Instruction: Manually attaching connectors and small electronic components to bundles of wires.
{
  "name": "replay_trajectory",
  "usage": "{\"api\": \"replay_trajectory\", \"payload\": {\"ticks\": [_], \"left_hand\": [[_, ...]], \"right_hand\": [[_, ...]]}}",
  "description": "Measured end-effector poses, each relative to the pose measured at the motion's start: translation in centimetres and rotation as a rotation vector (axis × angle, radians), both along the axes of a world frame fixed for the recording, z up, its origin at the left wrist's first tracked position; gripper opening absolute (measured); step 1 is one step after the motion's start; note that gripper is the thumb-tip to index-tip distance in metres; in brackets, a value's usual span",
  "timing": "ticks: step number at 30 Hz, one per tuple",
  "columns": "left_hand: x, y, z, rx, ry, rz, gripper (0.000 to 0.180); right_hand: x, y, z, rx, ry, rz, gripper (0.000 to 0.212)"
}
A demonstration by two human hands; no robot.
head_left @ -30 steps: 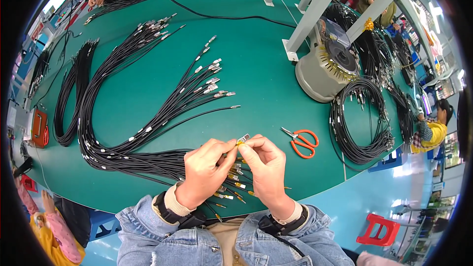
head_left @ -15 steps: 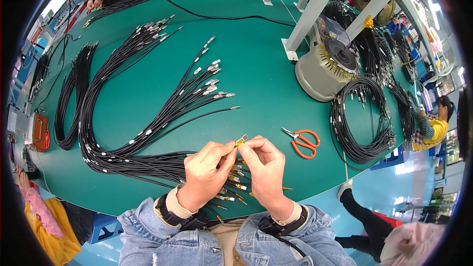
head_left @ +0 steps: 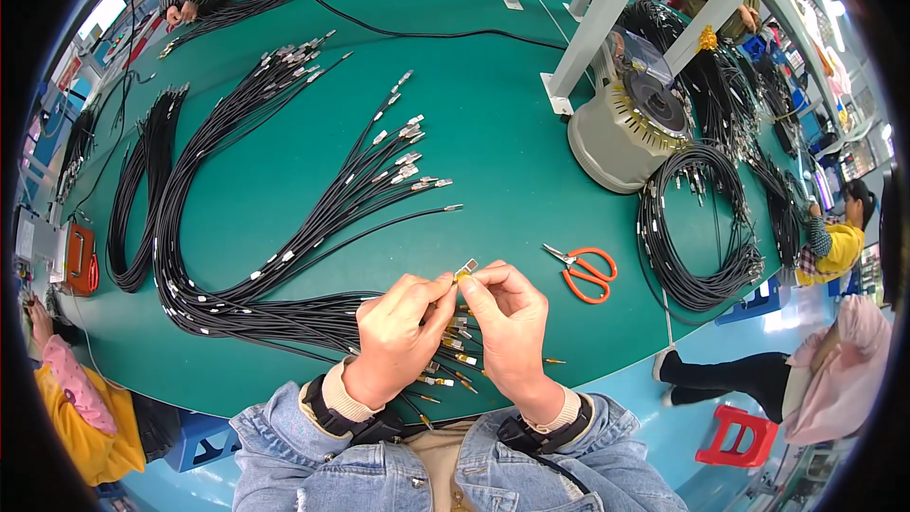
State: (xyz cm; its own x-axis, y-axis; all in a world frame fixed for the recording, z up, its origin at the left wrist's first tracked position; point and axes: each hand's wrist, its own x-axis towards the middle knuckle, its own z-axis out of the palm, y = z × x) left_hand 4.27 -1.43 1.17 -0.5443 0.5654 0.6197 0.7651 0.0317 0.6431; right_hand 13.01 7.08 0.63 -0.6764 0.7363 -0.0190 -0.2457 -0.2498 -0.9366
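Observation:
My left hand (head_left: 400, 327) and my right hand (head_left: 514, 330) meet at the table's near edge, fingertips pinched together. Between them they hold a small cable connector (head_left: 465, 269), silvery at its tip with a yellow part below. Most of its body and any cable on it are hidden by my fingers. Below and behind my hands lie the loose ends of a black cable bundle (head_left: 284, 316), several tipped with yellow and metal. This bundle bends round at the left, and other cable ends (head_left: 408, 166) fan out farther up. Orange-handled scissors (head_left: 590, 275) lie open right of my right hand.
The green table (head_left: 512, 152) carries a coiled black cable bundle (head_left: 654, 256) at the right. Beside it stand a beige round machine (head_left: 616, 147) and white metal posts (head_left: 583, 47). Several people work around; a red stool (head_left: 737, 436) is on the floor, lower right.
Both hands keep nearly the same pinch on the connector. At the lower right, a walking person has moved farther right and up, and the red stool has come into full view.

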Motion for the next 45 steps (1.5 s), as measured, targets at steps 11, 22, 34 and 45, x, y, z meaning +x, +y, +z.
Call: {"api": "replay_trajectory", "payload": {"ticks": [11, 22, 34, 45], "left_hand": [[-0.4, -0.2, -0.3, -0.054, 0.183, -0.036, 0.033], [-0.6, -0.3, 0.0, -0.05, 0.201, 0.03, 0.032], [-0.4, -0.4, 0.0, -0.069, 0.07, 0.02, 0.013], [0.0, -0.4, 0.2, -0.106, -0.192, -0.034, 0.008]], "right_hand": [[0.2, 0.0, 0.1, -0.022, -0.021, -0.006, 0.005], [1.7, 0.5, 1.4, -0.196, -0.101, 0.099, 0.014], [0.7, 0.7, 0.5, -0.028, -0.079, 0.121, 0.01], [0.4, 0.4, 0.2, 0.021, -0.033, 0.087, 0.008]]}}
